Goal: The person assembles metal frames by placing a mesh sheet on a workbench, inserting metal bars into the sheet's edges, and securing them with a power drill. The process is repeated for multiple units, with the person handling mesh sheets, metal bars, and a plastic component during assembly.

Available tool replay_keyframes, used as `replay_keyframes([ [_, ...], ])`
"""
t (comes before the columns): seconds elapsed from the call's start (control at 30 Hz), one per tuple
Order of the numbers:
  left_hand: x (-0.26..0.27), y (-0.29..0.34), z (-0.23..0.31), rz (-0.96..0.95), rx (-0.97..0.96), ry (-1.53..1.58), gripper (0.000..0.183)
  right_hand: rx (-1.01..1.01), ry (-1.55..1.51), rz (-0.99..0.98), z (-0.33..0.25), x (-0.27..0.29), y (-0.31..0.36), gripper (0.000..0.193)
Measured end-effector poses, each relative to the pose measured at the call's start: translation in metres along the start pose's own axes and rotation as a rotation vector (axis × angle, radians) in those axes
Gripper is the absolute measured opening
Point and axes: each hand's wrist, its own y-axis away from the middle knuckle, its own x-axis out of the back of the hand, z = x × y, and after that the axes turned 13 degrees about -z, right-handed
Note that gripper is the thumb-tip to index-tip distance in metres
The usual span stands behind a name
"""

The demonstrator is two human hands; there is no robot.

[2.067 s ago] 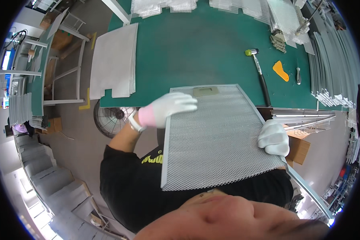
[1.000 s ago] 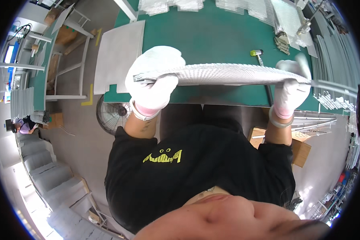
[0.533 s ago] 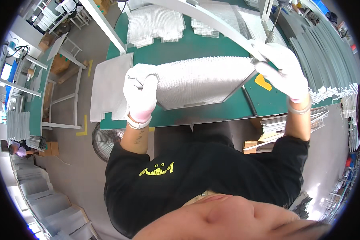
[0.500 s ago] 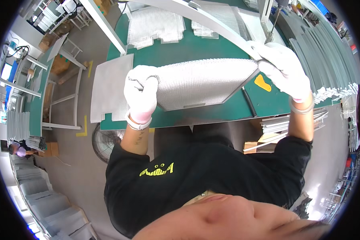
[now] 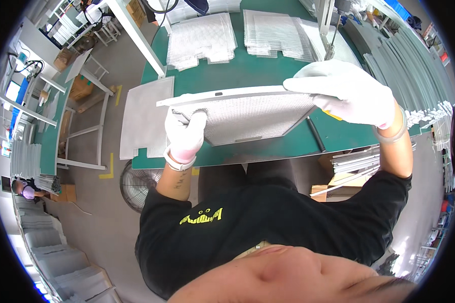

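Observation:
A silvery mesh filter panel (image 5: 258, 117) stands tilted over the green table in front of me, with thin frame edging along its lower and right sides. My left hand (image 5: 184, 132), in a white glove, is closed on the panel's left edge. Along the panel's top edge runs a white frame strip (image 5: 250, 91); its left end sticks out past my left hand. My gloved right hand (image 5: 349, 95) pinches the strip at the panel's top right corner. Whether the strip is seated on the mesh I cannot tell.
Two stacks of mesh sheets, the left stack (image 5: 202, 43) and right stack (image 5: 275, 33), lie at the back of the green table (image 5: 222, 73). More sheets (image 5: 146, 118) overhang its left edge. A black-handled tool (image 5: 316, 134) lies near the front. Long strips (image 5: 407, 68) are piled right.
The white strip has come down from its slant above the panel onto the panel's top edge. My right hand has moved slightly down with it; the left still grips the panel.

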Motion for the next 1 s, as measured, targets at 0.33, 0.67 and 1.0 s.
replay_keyframes([
  [0.33,0.004,-0.03,0.023,-0.252,-0.061,-0.047,0.023,0.066,-0.092,-0.021,-0.013,-0.003,-0.041,0.049],
  [0.67,-0.015,-0.019,0.004,0.162,-0.344,-0.038,0.06,0.037,-0.114,-0.012,-0.016,-0.009,-0.066,0.056],
  [1.0,-0.02,-0.023,-0.026,0.421,-0.337,-0.44,0.055,0.039,-0.126,0.028,-0.007,-0.021,-0.072,0.057],
])
